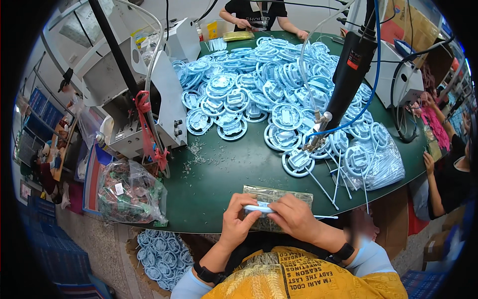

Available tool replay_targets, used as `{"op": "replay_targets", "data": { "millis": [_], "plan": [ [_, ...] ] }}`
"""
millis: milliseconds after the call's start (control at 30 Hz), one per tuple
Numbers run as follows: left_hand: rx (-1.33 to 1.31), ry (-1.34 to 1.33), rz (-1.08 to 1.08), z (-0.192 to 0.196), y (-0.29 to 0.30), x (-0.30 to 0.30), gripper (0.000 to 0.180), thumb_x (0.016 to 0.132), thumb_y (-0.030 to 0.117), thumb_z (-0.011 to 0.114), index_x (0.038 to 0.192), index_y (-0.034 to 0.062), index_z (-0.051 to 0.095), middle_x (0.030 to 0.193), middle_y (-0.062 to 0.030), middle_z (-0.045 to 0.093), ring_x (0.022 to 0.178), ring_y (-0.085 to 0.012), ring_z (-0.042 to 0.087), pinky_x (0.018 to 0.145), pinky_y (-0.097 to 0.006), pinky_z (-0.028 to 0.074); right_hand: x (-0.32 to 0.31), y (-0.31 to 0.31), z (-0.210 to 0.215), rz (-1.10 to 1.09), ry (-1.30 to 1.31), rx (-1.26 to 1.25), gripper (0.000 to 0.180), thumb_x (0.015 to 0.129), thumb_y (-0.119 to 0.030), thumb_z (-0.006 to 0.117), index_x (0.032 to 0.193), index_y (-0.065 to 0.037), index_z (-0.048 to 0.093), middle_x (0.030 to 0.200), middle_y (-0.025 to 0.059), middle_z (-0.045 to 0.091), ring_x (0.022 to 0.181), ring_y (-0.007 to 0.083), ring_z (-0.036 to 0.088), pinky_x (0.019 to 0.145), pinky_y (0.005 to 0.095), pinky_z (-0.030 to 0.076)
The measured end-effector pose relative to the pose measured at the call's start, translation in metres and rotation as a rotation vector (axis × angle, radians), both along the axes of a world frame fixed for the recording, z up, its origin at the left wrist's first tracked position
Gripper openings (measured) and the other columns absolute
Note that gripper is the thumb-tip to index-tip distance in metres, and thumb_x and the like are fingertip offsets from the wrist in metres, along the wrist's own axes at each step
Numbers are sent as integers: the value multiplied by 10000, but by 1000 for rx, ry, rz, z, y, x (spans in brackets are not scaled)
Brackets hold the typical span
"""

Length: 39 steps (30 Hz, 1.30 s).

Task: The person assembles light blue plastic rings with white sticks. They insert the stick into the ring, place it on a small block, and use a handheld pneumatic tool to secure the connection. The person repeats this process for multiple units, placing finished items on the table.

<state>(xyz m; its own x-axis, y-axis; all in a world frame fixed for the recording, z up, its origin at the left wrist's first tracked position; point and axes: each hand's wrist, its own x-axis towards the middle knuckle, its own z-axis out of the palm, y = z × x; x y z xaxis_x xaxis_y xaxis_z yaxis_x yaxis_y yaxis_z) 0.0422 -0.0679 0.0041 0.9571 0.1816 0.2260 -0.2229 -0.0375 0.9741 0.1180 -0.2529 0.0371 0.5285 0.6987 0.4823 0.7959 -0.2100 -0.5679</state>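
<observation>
Near the front edge of the green table, my left hand (238, 219) grips one side of a light blue plastic ring-shaped part (260, 207), seen nearly edge-on. My right hand (294, 215) pinches the other side of it. Past the right hand's wrist side sticks out a thin pale rod (326, 217); whether it belongs to the part I cannot tell. Under both hands lies a flat yellowish pad (279, 193). Beyond them a large heap of similar light blue ring parts (287, 116) covers the far half of the table.
A black cylindrical tool (351, 74) hangs over the heap. Grey metal machine (159, 94) stands at left, beside a clear bag of circuit boards (130, 192). Plastic-wrapped parts (386, 162) lie at right. A box of blue parts (164, 259) sits below. Co-workers (259, 15) work around.
</observation>
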Motion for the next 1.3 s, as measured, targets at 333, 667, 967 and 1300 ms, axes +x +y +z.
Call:
{"op": "replay_targets", "data": {
  "millis": [333,667,967,1300],
  "plan": [
    [-207,-24,-56,-21,11,7,679,770,98,810,1344,53,450,1349,-100,418,1266,-227,459,1064,-371,389,-1,12,-10,-68,89,77,219,783,-87,733,961,-19,625,844,120,593,785,317,596,658,399,488],
    [482,-66,121,-15,4,3,1008,643,115,868,1463,44,286,1396,-194,386,1274,-342,462,1052,-414,394,-3,9,-17,-77,319,119,204,826,-95,716,987,0,634,873,141,607,753,317,612,653,385,500],
    [854,113,85,-13,-2,5,897,687,297,850,1399,-4,394,1413,-255,424,1277,-415,442,1047,-451,370,33,-23,-15,-398,304,209,188,857,-81,690,1025,-4,657,877,110,610,729,207,597,665,313,481],
    [1042,48,5,-22,-6,1,1027,593,436,879,1392,8,398,1432,-231,400,1344,-420,368,1055,-604,261,149,-46,53,-332,306,636,578,805,61,530,1376,5,459,1335,115,510,1220,200,525,1008,340,423]
  ]
}}
